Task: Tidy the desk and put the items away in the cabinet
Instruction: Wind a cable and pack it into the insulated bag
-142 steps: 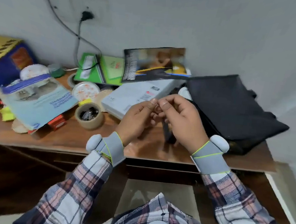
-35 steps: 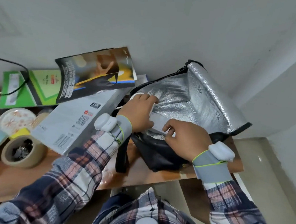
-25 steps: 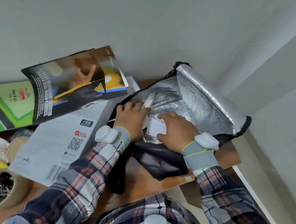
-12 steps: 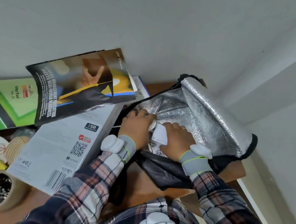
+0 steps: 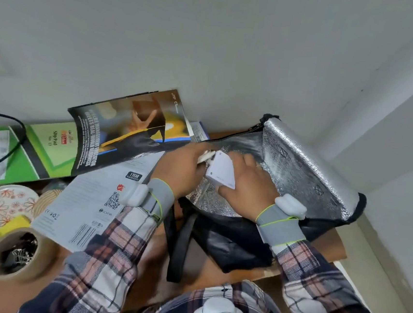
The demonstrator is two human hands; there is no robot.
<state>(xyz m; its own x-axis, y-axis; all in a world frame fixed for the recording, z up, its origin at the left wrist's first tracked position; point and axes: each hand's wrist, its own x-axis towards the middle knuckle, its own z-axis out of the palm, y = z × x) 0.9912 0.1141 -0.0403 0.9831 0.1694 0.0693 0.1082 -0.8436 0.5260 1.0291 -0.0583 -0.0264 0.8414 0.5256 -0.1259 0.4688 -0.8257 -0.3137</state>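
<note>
**Charger block held at the open bag**

A small white plastic charger block point(image 5: 220, 171) hangs over the silver-lined mouth of a black insulated bag point(image 5: 300, 170). The right hand point(image 5: 248, 183) curls its fingers round it. The left hand point(image 5: 182, 164) pinches a white cord point(image 5: 204, 157) just beside. The bag lies on the brown wooden bench point(image 5: 215, 265).

Over the open silver-lined bag point(image 5: 300, 170) at the right end of the bench point(image 5: 323, 245), the right hand point(image 5: 248, 185) grips a white charger block point(image 5: 220, 172). The left hand point(image 5: 181, 169) holds its white cord point(image 5: 205, 156). A grey box point(image 5: 95, 201) lies just left.
</note>
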